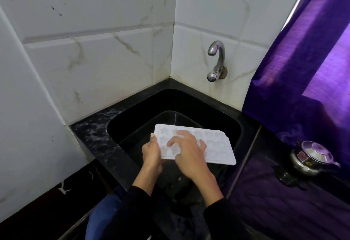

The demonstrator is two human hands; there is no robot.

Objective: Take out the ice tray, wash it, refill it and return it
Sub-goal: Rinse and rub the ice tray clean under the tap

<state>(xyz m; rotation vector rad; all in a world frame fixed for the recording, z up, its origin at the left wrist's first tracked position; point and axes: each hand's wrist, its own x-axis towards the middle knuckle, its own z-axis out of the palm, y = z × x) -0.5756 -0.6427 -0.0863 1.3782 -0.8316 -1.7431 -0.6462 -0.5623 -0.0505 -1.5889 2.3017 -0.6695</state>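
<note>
Head view: I see the white ice tray (217,145) held level over the black sink (223,126), star-shaped cells facing up. My left hand (151,152) grips the tray's near-left edge, thumb curled on top. My right hand (187,152) lies spread across the cells, fingers loosely bent, pressing down without gripping. The steel tap (216,59) sits on the tiled wall behind the sink. A lidded steel pot (310,158) stands on the table right of the sink, under a purple curtain (303,59).
</note>
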